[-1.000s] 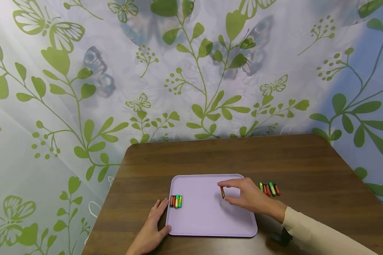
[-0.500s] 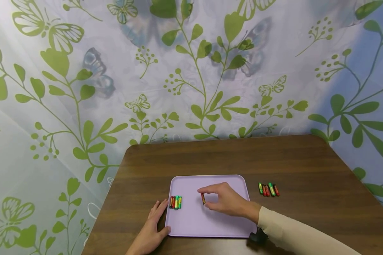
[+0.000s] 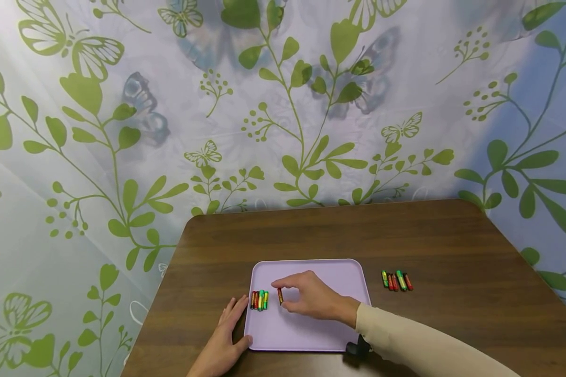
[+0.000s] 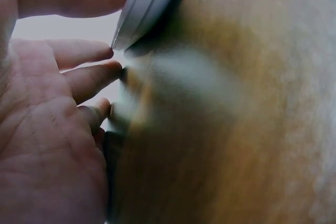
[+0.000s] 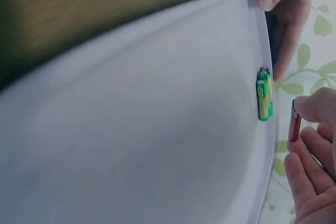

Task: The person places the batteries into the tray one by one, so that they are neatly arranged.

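Note:
My right hand (image 3: pixel 313 297) pinches a red and black battery (image 3: pixel 280 296) by its two ends, thumb at one end and a finger at the other. It hangs over the left part of a lilac tray (image 3: pixel 311 335). Just left of it, a row of batteries (image 3: pixel 259 300), red ones and green-yellow ones, lies side by side along the tray's left edge. My left hand (image 3: pixel 224 335) rests at the tray's left side, fingers extended, thumb at the rim. In the right wrist view the green batteries (image 5: pixel 264 94) lie near the rim, and the pinched battery (image 5: pixel 295 121) stands between thumb and fingertips.
On the brown wooden table (image 3: pixel 330 230), right of the tray, lies a second row of several red and green batteries (image 3: pixel 397 280). A curtain (image 3: pixel 283 131) with leaves and butterflies hangs behind the table. A black wrist device (image 3: pixel 357 347) sits under my right wrist.
My right hand has moved left across the tray with the pinched battery, from the right part to close beside the left row. My left hand and both battery rows stay in place.

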`<state>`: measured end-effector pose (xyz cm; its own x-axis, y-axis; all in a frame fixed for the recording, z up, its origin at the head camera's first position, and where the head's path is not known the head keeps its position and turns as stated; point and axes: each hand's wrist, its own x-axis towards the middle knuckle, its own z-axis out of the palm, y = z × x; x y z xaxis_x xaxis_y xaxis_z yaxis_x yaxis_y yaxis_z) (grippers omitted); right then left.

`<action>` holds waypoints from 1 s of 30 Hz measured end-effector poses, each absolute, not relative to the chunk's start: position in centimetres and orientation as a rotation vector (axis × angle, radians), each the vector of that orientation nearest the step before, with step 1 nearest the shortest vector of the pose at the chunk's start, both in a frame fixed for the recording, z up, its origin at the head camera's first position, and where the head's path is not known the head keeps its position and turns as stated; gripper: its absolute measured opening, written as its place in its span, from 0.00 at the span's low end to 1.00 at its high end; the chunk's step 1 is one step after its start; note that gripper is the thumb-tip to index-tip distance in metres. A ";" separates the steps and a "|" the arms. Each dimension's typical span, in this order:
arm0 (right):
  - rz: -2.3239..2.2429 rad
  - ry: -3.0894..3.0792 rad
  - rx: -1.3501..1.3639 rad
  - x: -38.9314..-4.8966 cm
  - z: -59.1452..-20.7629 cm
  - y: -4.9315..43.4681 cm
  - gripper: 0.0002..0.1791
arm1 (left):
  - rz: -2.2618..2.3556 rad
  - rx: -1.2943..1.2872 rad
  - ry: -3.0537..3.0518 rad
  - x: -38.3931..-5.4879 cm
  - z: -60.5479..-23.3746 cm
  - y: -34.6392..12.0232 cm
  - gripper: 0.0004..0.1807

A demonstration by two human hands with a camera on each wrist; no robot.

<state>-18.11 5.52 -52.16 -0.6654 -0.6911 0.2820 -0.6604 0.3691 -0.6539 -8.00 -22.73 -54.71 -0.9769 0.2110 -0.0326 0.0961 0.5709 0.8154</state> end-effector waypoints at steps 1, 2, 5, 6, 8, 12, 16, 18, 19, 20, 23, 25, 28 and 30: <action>-1.191 2.562 -1.264 -18.1 -52.2 5.2 0.26 | 1.376 0.260 2.668 -8.0 -54.7 -22.7 0.48; -1.189 2.558 -1.260 -18.1 -52.2 4.9 0.26 | 1.376 0.258 2.666 -7.9 -54.7 -22.7 0.48; -1.177 2.553 -1.244 -18.0 -52.5 4.2 0.26 | 1.371 0.256 2.658 -7.9 -54.7 -22.8 0.48; -1.173 2.557 -1.239 -18.0 -52.6 4.0 0.26 | 1.370 0.256 2.656 -7.9 -54.7 -22.8 0.48; -1.167 2.566 -1.242 -18.0 -52.8 3.6 0.26 | 1.368 0.257 2.651 -7.9 -54.7 -22.8 0.49; -1.155 2.595 -1.251 -18.0 -53.2 2.9 0.25 | 1.367 0.258 2.643 -7.9 -54.7 -22.8 0.49; -1.124 2.639 -1.236 -18.0 -53.3 2.3 0.25 | 1.369 0.258 2.647 -8.0 -54.7 -22.8 0.49; -1.109 2.655 -1.217 -18.0 -53.5 2.1 0.25 | 1.375 0.266 2.645 -8.0 -54.7 -22.8 0.49; -1.099 2.665 -1.206 -18.0 -53.6 1.9 0.25 | 1.377 0.271 2.642 -8.0 -54.7 -22.8 0.49; -1.090 2.673 -1.193 -18.1 -53.7 1.8 0.25 | 1.381 0.276 2.638 -8.0 -54.6 -22.8 0.49; -1.057 2.693 -1.151 -18.0 -53.9 1.4 0.25 | 1.390 0.287 2.630 -8.1 -54.6 -22.8 0.49; -1.043 2.704 -1.131 -18.0 -54.1 1.2 0.25 | 1.394 0.288 2.627 -8.1 -54.6 -22.8 0.49; -1.039 2.718 -1.110 -17.9 -54.1 1.0 0.25 | 1.399 0.288 2.624 -8.1 -54.6 -22.8 0.49; -1.040 2.726 -1.100 -17.9 -54.1 0.9 0.25 | 1.402 0.289 2.621 -8.1 -54.6 -22.8 0.49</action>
